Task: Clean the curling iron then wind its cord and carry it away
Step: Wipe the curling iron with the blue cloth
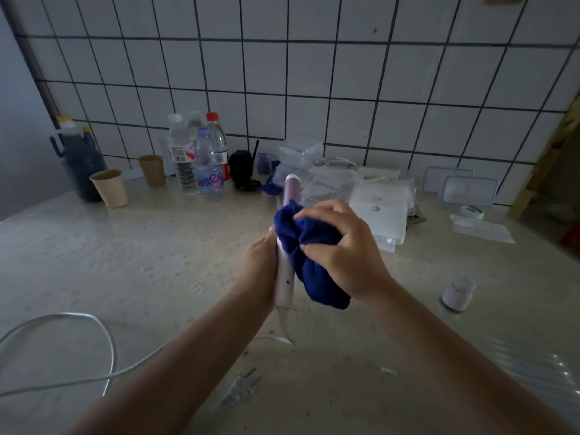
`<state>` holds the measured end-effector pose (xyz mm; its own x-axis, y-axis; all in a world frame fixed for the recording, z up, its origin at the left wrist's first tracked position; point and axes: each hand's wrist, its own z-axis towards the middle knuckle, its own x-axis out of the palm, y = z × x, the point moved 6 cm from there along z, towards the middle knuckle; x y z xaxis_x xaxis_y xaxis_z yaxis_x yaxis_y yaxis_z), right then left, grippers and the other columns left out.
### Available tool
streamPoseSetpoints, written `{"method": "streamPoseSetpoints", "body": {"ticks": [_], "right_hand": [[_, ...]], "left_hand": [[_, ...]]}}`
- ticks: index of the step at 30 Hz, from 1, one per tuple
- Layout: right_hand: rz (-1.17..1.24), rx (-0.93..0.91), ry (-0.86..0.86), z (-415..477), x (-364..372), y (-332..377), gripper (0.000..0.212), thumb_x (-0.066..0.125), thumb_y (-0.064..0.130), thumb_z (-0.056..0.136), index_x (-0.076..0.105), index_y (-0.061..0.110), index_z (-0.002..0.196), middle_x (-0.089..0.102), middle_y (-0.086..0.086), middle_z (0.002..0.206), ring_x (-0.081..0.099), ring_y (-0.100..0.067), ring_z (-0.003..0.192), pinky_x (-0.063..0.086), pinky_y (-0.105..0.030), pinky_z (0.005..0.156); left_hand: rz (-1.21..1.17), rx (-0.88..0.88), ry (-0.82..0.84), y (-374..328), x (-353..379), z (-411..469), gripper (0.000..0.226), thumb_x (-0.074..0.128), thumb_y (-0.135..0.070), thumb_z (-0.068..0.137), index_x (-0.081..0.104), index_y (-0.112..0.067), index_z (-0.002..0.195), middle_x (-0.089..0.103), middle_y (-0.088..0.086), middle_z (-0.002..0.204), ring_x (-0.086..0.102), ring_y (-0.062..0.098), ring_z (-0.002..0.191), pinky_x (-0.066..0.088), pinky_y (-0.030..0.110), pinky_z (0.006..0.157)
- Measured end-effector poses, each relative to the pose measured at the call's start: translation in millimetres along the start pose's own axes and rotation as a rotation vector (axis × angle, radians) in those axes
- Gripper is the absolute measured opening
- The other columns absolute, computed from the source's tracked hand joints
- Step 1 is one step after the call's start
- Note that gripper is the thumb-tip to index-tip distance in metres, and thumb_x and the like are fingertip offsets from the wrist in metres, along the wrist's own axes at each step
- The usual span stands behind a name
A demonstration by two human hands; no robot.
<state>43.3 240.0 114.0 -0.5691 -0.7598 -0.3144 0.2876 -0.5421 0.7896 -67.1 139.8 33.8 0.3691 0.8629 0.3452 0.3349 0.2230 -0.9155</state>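
Your left hand (262, 262) grips the curling iron (286, 271) handle, barrel pointing toward twelve o'clock, while your right hand (340, 249) clutches the cloth (301, 246) around it.

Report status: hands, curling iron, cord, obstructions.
Left hand grips curling iron handle; right hand wraps blue cloth round barrel. Cord unwound, loose on counter, plug lying free. Small white jar near right forearm.

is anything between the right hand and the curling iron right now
Yes, the blue cloth. The right hand grips it bunched against the curling iron, so the fingers touch cloth, not the iron. The left hand holds the white handle directly.
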Motion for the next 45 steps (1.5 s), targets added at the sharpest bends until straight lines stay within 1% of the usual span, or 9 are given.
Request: {"method": "streamPoseSetpoints", "body": {"ticks": [5, 8, 12, 17, 21, 29, 32, 37, 45], "right_hand": [[-0.001, -0.029, 0.118, -6.5, 14.4, -0.1, 0.046, 0.074, -0.004, 0.079, 0.077, 0.028, 0.112, 0.061, 0.014, 0.117, 0.061, -0.002, 0.114, 0.044, -0.01, 0.094], [-0.052, -0.105, 0.158, -8.9, 19.1, 7.8, 0.043, 0.073, 0.0, 0.076, 0.079, 0.026, 0.11, 0.059, 0.013, 0.116, 0.06, -0.006, 0.114, 0.044, -0.01, 0.094], [-0.062, -0.087, 0.094, -8.1, 15.7, 7.9, 0.045, 0.074, 0.0, 0.076, 0.079, 0.024, 0.113, 0.059, 0.014, 0.116, 0.061, -0.007, 0.113, 0.049, -0.019, 0.098], [-0.059, -0.096, -0.06, -7.7, 9.0, 6.7, 0.043, 0.072, 0.006, 0.077, 0.078, 0.027, 0.114, 0.059, 0.015, 0.116, 0.062, -0.008, 0.113, 0.053, -0.026, 0.098], [-0.047, -0.085, -0.163, -6.3, 2.2, 8.0, 0.041, 0.072, 0.01, 0.075, 0.076, 0.031, 0.11, 0.061, 0.016, 0.114, 0.063, -0.006, 0.11, 0.05, -0.016, 0.093], [0.029, -0.047, 0.377, -12.1, 33.7, 17.3, 0.046, 0.075, 0.004, 0.074, 0.078, 0.034, 0.109, 0.061, 0.019, 0.115, 0.063, -0.005, 0.111, 0.051, -0.015, 0.092], [0.035, -0.045, 0.172, -8.2, 20.9, 17.1, 0.045, 0.072, 0.008, 0.073, 0.076, 0.036, 0.108, 0.061, 0.016, 0.114, 0.063, -0.002, 0.11, 0.049, -0.011, 0.09], [-0.04, -0.005, -0.165, -1.5, -9.0, 11.3, 0.041, 0.07, 0.018, 0.075, 0.074, 0.029, 0.114, 0.062, 0.011, 0.119, 0.062, -0.001, 0.111, 0.048, -0.015, 0.094], [-0.055, -0.039, 0.351, -12.9, 34.0, 15.2, 0.045, 0.076, 0.011, 0.073, 0.075, 0.038, 0.109, 0.059, 0.021, 0.116, 0.061, -0.002, 0.111, 0.047, -0.017, 0.095]], "left_hand": [[0.142, 0.116, -0.122, -17.4, -17.5, 2.5, 0.03, 0.055, -0.016, 0.104, 0.07, -0.014, 0.079, 0.071, 0.0, 0.061, 0.066, 0.017, 0.063, 0.057, 0.027, 0.059], [0.18, 0.091, -0.103, -19.2, -19.8, 4.6, 0.036, 0.046, -0.01, 0.107, 0.058, -0.01, 0.073, 0.062, -0.007, 0.045, 0.062, 0.012, 0.053, 0.051, 0.018, 0.049], [0.066, 0.038, 0.105, -31.7, -1.6, -4.6, 0.059, 0.048, -0.052, 0.104, 0.068, 0.001, 0.118, 0.075, 0.015, 0.1, 0.07, 0.023, 0.095, 0.056, 0.036, 0.091], [0.062, -0.011, 0.136, -22.1, 12.9, -7.8, 0.038, 0.041, -0.026, 0.11, 0.057, -0.008, 0.08, 0.06, 0.0, 0.042, 0.056, 0.005, 0.033, 0.043, 0.014, 0.036], [0.017, -0.068, 0.094, -14.7, 16.9, -6.3, 0.037, 0.04, -0.024, 0.111, 0.06, -0.009, 0.083, 0.062, 0.0, 0.045, 0.057, 0.006, 0.037, 0.046, 0.017, 0.04], [-0.334, 0.03, 0.281, -23.5, 5.0, -4.6, 0.057, 0.047, -0.058, 0.101, 0.071, -0.014, 0.075, 0.062, 0.003, 0.056, 0.064, 0.015, 0.051, 0.056, 0.027, 0.05], [-0.266, 0.053, 0.236, -16.2, 10.4, -2.8, 0.062, 0.041, -0.042, 0.109, 0.078, -0.016, 0.066, 0.068, 0.001, 0.058, 0.068, 0.01, 0.051, 0.056, 0.022, 0.048], [-0.191, 0.033, 0.32, -9.8, 23.5, -14.4, 0.045, 0.046, -0.047, 0.107, 0.078, -0.018, 0.121, 0.078, 0.012, 0.111, 0.077, 0.022, 0.097, 0.062, 0.033, 0.077], [-0.337, 0.063, 0.28, -25.8, -0.1, -6.4, 0.056, 0.05, -0.052, 0.102, 0.086, -0.012, 0.088, 0.079, 0.009, 0.083, 0.078, 0.02, 0.076, 0.062, 0.031, 0.064]]}}
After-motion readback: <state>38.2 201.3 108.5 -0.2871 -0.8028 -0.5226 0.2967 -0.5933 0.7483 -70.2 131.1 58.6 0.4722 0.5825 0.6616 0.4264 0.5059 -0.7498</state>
